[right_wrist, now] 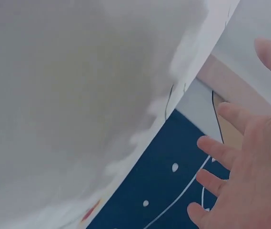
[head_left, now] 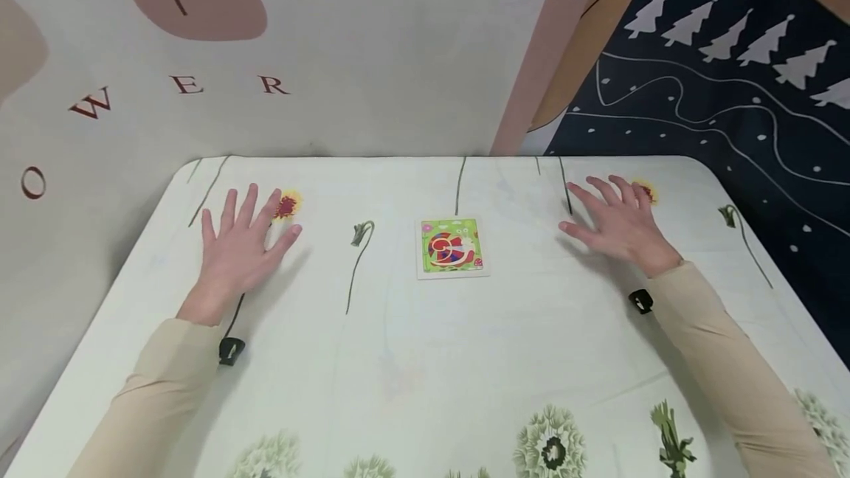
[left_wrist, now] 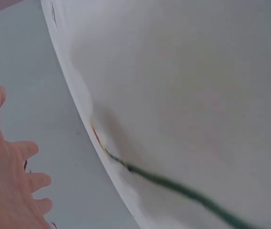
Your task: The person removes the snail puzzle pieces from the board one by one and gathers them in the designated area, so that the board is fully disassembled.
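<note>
A small square snail puzzle [head_left: 453,246], bright green with a red and blue shell in a pale frame, lies on the table toward its far side. To its left my left hand [head_left: 240,246] hovers over the tabletop, fingers spread and holding nothing. My right hand [head_left: 617,221] is raised on the other side, fingers apart and slightly bent, also holding nothing. Both hands stand well away from the puzzle. In the left wrist view the left hand [left_wrist: 6,167] shows at the left edge; the right hand [right_wrist: 249,162] fills the right side of its wrist view.
A white cloth with printed flowers and stems covers the table [head_left: 412,338]. Behind it hangs a pale backdrop [head_left: 398,57] with letters, and a dark blue cloth [head_left: 704,109] with white trees is at the right. Small black devices [head_left: 231,350] sit at the wrists.
</note>
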The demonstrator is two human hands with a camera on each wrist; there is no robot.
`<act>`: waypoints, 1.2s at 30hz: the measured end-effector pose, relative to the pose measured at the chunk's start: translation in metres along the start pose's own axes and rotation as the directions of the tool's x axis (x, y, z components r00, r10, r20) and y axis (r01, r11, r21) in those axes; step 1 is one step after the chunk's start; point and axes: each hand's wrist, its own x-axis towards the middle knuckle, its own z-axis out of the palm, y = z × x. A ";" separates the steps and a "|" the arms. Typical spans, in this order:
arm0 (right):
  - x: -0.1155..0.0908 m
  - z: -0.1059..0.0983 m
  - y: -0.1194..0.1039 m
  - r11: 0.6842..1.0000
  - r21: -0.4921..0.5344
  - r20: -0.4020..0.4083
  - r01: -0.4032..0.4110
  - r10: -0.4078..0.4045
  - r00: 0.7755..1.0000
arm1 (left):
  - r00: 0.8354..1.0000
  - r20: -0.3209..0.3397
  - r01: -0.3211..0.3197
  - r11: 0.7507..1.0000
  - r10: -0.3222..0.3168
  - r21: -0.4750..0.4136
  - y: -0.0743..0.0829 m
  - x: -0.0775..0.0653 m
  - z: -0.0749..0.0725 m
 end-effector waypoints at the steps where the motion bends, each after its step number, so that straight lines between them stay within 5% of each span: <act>1: 0.001 0.001 -0.002 1.000 0.000 0.006 0.005 -0.005 1.000 | 1.000 0.001 -0.007 1.000 0.007 -0.005 0.003 0.001 0.001; 17: 0.018 0.010 -0.027 0.986 0.093 -0.009 0.138 -0.138 0.990 | 0.981 0.106 -0.165 0.986 0.163 0.008 0.054 0.016 0.012; 27: 0.022 0.016 -0.041 0.964 0.163 -0.066 0.211 -0.203 0.977 | 0.941 0.166 -0.290 0.955 0.295 -0.052 0.086 0.021 0.027; 36: 0.025 0.021 -0.053 0.948 0.200 -0.055 0.247 -0.241 0.969 | 0.887 0.181 -0.411 0.905 0.424 -0.107 0.114 0.020 0.042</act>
